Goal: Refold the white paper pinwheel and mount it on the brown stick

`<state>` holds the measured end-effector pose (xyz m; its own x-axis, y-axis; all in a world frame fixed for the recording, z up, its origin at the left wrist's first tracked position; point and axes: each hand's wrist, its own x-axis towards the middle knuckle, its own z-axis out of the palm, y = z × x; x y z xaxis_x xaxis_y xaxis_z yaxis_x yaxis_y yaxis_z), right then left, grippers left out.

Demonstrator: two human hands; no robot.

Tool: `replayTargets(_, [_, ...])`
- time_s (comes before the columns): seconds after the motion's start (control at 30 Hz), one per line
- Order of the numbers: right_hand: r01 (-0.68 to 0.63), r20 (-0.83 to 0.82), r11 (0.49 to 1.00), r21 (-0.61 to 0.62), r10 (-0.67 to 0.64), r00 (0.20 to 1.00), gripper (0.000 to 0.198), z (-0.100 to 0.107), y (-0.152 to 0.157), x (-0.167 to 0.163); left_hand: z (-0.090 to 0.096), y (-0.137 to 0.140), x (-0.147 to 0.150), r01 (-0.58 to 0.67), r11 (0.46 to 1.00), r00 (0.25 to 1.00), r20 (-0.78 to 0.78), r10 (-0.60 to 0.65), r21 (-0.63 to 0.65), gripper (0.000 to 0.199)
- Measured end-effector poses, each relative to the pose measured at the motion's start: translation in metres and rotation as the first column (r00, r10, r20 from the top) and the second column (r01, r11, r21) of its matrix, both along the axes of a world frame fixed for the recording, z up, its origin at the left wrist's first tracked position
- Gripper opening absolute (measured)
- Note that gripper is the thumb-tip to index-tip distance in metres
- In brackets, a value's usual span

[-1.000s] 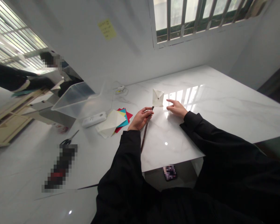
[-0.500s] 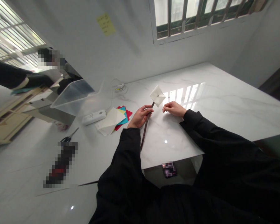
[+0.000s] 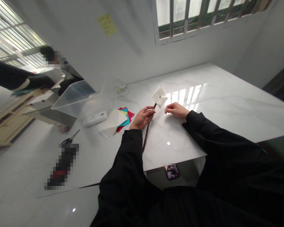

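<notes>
Basically nothing is moving since half a second ago; compared with a second ago, the right hand [image 3: 176, 110] is no longer pointing with fingers out but is curled into a loose fist, its fingertips just beside the lower corner of the paper pinwheel [image 3: 160, 96]. That suggests the pinwheel is getting adjusted or turned. Going left to right: scissors [image 3: 69, 139] and a clear plastic bin [image 3: 78, 99] are sitting on the desk [image 3: 227, 104], then a white remote-like box [image 3: 95, 119] and coloured paper sheets [image 3: 117, 122]. The left hand [image 3: 141, 118] is clamped around the dark stick [image 3: 147, 130], holding the pinwheel up over the desk. Pinwheel is looking white, square, diamond-tilted, pinned at centre.
</notes>
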<state>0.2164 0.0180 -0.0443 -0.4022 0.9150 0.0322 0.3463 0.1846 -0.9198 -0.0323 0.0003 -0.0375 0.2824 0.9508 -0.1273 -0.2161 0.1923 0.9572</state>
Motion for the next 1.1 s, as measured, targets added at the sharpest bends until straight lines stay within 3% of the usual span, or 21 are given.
replayTargets(1.1, [-0.006,0.000,1.000,0.007,0.006,1.000,0.028,-0.0018,0.0008,-0.0008,0.0001,-0.0006,0.0008,-0.002,1.000,1.000,-0.002,0.002,0.010,0.050])
